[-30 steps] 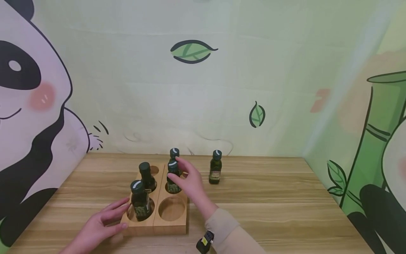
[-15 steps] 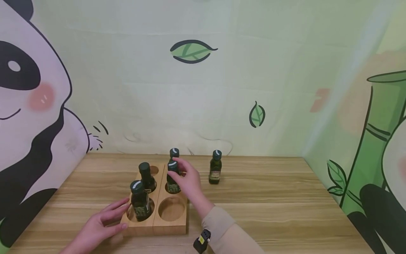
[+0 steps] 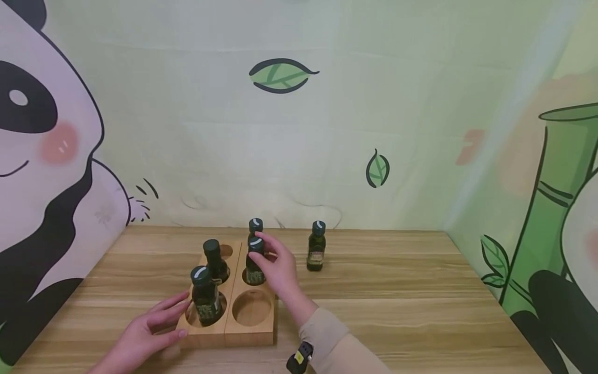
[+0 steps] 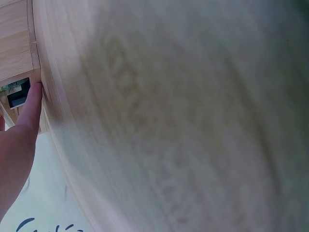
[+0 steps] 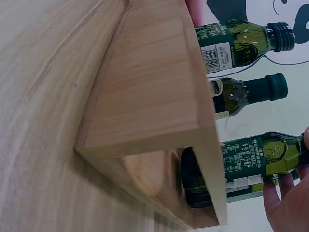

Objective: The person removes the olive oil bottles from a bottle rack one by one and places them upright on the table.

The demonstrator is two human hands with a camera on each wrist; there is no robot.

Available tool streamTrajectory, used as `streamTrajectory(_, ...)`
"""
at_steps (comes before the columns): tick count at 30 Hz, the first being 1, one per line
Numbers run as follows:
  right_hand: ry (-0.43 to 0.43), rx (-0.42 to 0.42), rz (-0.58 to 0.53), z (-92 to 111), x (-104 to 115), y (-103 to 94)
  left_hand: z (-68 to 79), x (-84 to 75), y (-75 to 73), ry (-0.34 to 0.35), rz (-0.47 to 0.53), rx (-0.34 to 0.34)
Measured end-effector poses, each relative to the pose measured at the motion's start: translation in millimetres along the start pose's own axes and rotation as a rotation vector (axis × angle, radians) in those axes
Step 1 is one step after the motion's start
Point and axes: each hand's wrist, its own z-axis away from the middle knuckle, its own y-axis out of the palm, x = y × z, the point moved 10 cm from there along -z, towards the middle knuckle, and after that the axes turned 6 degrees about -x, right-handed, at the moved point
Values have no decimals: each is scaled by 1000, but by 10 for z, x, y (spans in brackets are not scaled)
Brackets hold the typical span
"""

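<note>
Right hand (image 3: 280,267) pinching bottle (image 3: 255,270) near its cap; bottle upright in middle-right hole of wooden rack (image 3: 249,338). Left hand (image 3: 151,324) spread wide, thumb and fingers against rack's near-left side. Three more bottles in rack: front-left (image 3: 205,304), middle-left (image 3: 214,257), back-right (image 3: 255,225). Lone bottle (image 3: 316,252) upright on surface (image 3: 397,301), right of rack.

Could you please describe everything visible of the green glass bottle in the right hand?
This green glass bottle has a dark cap marked white on top and a dark green label with pale print. It stands roughly upright, base inside the light wooden holder, right column, middle row; the right hand grips its upper part.
</note>
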Motion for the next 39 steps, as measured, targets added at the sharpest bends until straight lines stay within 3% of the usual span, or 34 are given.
streamTrajectory(13, -56, -1, -117, -51, 257, -170, 1, 10, 3, -20, 5, 2)
streamTrajectory(23, -130, -16, -103, -52, 442, -444, 11, -1, -4, -10, -15, -11)
streamTrajectory(31, -148, -46, -88, -32, 421, -712, 3, 20, 0, -25, -26, -2)
streamTrajectory(39, -74, -61, -30, 2, 210, -1013, -1, 22, 3, -18, -28, -1)
